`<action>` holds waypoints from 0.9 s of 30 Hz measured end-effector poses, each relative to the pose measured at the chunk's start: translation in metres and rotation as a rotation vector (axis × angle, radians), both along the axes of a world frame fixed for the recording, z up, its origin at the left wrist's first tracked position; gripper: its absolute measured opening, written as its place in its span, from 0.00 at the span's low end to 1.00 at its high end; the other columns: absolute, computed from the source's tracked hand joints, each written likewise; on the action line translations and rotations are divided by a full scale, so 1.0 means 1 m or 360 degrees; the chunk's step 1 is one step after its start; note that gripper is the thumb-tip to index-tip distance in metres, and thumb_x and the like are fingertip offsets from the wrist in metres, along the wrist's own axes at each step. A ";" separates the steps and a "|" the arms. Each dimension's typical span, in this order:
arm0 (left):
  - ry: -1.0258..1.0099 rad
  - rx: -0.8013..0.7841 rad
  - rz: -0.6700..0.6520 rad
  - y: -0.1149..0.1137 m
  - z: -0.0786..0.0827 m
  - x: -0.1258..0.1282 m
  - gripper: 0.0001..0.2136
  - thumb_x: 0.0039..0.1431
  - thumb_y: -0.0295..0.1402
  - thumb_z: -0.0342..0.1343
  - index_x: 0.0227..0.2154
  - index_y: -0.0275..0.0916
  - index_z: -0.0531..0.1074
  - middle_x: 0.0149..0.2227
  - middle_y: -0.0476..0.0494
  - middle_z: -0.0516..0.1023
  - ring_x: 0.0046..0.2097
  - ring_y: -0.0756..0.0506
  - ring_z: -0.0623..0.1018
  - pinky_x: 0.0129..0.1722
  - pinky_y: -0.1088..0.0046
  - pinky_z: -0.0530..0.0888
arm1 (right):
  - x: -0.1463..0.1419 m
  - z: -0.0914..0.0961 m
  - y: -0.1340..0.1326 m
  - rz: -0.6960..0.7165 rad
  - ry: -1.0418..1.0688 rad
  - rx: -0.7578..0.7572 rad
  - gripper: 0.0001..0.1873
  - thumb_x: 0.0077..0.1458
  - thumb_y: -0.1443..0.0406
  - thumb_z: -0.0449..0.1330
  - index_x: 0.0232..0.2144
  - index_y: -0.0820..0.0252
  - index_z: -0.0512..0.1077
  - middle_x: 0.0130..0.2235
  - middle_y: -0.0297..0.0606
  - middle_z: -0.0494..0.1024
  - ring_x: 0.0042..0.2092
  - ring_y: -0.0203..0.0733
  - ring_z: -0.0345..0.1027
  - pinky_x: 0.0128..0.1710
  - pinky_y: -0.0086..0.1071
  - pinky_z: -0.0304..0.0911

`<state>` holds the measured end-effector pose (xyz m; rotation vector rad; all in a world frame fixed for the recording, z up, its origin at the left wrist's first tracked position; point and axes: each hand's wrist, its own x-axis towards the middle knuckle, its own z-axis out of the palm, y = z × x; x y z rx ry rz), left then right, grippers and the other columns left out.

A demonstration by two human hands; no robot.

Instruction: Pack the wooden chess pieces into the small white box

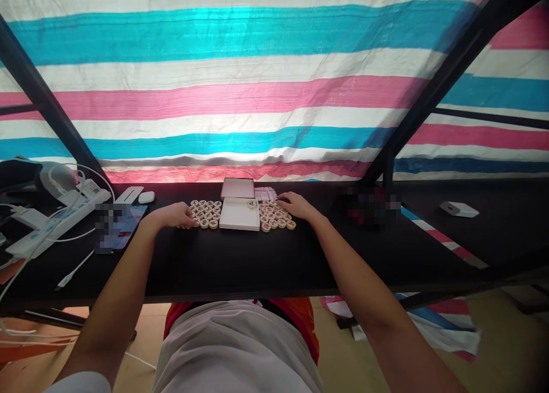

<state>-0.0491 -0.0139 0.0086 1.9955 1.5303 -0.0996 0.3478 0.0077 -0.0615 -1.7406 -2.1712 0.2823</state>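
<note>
A white open box [239, 217] stands on the black table, with one Chinese chess piece [251, 204] in its far right corner. To the left lies a block of dark-lettered Chinese chess pieces [208, 214] in rows. My left hand [178, 215] is at the left edge of that block, fingers curled in; what they may hold is hidden. Red-lettered Chinese chess pieces [274, 216] lie to the right of the box. Over their far right side rests my right hand [297, 205], fingers stretched out and touching the pieces.
Behind the white box is its lid [237, 188], beside a folded sheet with pink lines [266, 193]. A phone [122, 227], a cable, a white case [146, 197] and a power strip [60, 221] lie at left. Black metal bars [51, 104] slant up on both sides.
</note>
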 end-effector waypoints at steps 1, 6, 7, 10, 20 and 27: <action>0.0003 0.0004 -0.0009 0.000 0.000 0.001 0.19 0.35 0.51 0.59 0.16 0.37 0.71 0.23 0.45 0.75 0.27 0.47 0.72 0.27 0.75 0.67 | 0.000 -0.001 0.000 0.0001 0.0005 0.0003 0.18 0.59 0.59 0.52 0.47 0.60 0.72 0.49 0.44 0.73 0.52 0.44 0.65 0.53 0.32 0.56; -0.0035 -0.0010 -0.0006 0.000 -0.001 0.000 0.20 0.35 0.52 0.60 0.16 0.37 0.68 0.21 0.47 0.72 0.27 0.47 0.71 0.26 0.75 0.66 | 0.002 -0.003 0.002 0.0015 0.0011 0.0011 0.19 0.60 0.58 0.52 0.47 0.61 0.72 0.49 0.44 0.73 0.51 0.44 0.65 0.53 0.33 0.56; -0.0059 -0.0011 0.0000 0.000 0.000 -0.001 0.20 0.34 0.52 0.60 0.16 0.38 0.67 0.21 0.48 0.70 0.26 0.48 0.70 0.26 0.75 0.66 | 0.002 -0.003 0.002 0.0018 0.0009 0.0010 0.19 0.59 0.58 0.52 0.47 0.61 0.72 0.49 0.44 0.73 0.51 0.44 0.65 0.53 0.33 0.56; -0.0102 -0.0018 0.0007 0.000 0.001 -0.003 0.21 0.35 0.53 0.60 0.16 0.38 0.65 0.19 0.50 0.67 0.26 0.48 0.69 0.25 0.75 0.65 | 0.002 -0.002 0.001 0.0025 0.0005 0.0011 0.19 0.59 0.58 0.52 0.47 0.61 0.72 0.49 0.44 0.73 0.51 0.44 0.65 0.53 0.32 0.56; -0.0166 -0.0098 0.0007 -0.007 0.007 0.003 0.23 0.33 0.54 0.62 0.16 0.38 0.63 0.20 0.50 0.67 0.26 0.48 0.69 0.27 0.75 0.67 | 0.000 0.001 -0.001 0.0002 0.0008 -0.0009 0.19 0.59 0.59 0.52 0.48 0.62 0.72 0.49 0.45 0.73 0.51 0.45 0.65 0.53 0.33 0.56; -0.0134 0.0257 -0.0191 -0.005 0.004 0.008 0.18 0.45 0.51 0.55 0.23 0.38 0.69 0.23 0.49 0.71 0.28 0.47 0.71 0.28 0.74 0.65 | 0.000 -0.001 0.000 0.0003 0.0013 0.0012 0.18 0.59 0.59 0.52 0.47 0.62 0.72 0.49 0.45 0.73 0.51 0.45 0.65 0.53 0.33 0.56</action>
